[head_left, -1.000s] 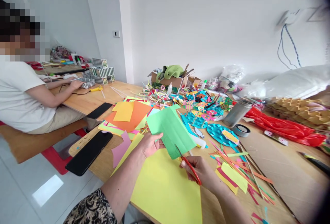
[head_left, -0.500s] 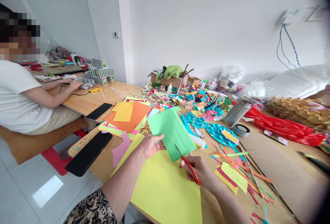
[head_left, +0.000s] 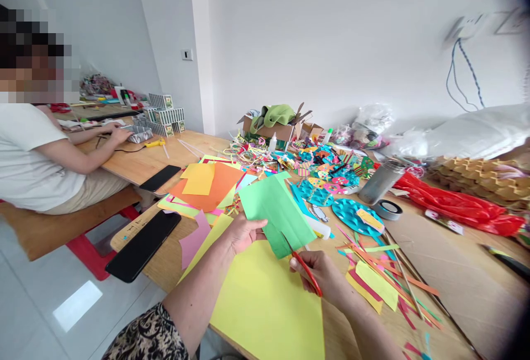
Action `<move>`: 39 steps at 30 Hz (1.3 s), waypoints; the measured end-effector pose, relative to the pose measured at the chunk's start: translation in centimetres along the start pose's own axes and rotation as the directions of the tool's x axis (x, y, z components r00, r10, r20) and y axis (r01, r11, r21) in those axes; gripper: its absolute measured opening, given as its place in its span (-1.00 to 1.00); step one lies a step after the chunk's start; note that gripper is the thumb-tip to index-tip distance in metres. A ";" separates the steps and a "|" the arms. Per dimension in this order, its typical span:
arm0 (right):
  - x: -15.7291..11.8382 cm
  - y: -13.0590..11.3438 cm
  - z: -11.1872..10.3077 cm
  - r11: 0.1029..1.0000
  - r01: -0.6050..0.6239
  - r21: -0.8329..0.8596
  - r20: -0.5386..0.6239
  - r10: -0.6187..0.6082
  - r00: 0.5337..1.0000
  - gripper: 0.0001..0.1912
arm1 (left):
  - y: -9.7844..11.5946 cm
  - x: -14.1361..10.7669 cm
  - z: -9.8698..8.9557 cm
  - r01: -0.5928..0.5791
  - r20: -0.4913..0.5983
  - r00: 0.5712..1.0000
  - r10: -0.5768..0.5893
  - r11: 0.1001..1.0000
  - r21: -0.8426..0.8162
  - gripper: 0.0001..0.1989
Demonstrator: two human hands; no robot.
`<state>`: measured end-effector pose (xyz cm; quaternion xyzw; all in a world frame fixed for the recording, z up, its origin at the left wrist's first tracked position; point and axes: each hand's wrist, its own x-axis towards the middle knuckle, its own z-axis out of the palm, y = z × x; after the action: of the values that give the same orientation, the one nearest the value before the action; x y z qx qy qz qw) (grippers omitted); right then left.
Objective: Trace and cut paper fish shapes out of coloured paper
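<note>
Pinched between the thumb and fingers of my left hand [head_left: 245, 233] is a green sheet of paper [head_left: 275, 208], held up at a tilt by its left edge. My right hand [head_left: 317, 274] grips a pair of scissors [head_left: 307, 273] with red handles. The blades lie at the sheet's lower edge, and a short cut line runs up into the paper from them. Beneath both hands a large yellow sheet [head_left: 269, 305] lies flat on the wooden table. Part of the blades is hidden by the green paper.
Orange paper [head_left: 221, 186] and two black phones [head_left: 143, 247] lie to the left. Right are paper scraps [head_left: 376, 282], blue scalloped discs [head_left: 356, 217], a steel bottle [head_left: 381, 180] and tape [head_left: 388, 209]. A cardboard box [head_left: 267, 128] stands behind; a co-worker [head_left: 37, 155] sits far left.
The view has shifted very slightly. My left hand and the green paper have moved a little to the right; the scissors stay at about the same place on the sheet.
</note>
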<state>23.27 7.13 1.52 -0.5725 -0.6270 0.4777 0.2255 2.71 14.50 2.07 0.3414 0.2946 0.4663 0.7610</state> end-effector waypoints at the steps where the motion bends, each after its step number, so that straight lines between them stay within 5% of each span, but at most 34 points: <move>1: 0.0 0.0 0.0 1.000 0.000 -0.005 -0.002 0.000 1.000 -0.48 | 0.0 0.0 0.1 -0.008 -0.004 1.000 0.008 1.000 0.026 -0.58; 28: -0.6 -0.7 -0.1 0.991 0.064 0.115 0.089 -0.074 0.993 -0.36 | -0.4 0.1 -0.2 -0.017 -0.011 1.000 0.018 0.995 0.095 -0.48; 39: -1.0 -1.1 -0.5 0.992 0.000 0.126 0.106 -0.014 0.994 -0.40 | -0.5 0.1 -0.2 -0.027 -0.048 0.998 0.033 0.992 0.120 -0.51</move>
<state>23.41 6.53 2.92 -0.5285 -0.6088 0.5455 0.2291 2.89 14.52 1.60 0.3790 0.3356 0.4675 0.7247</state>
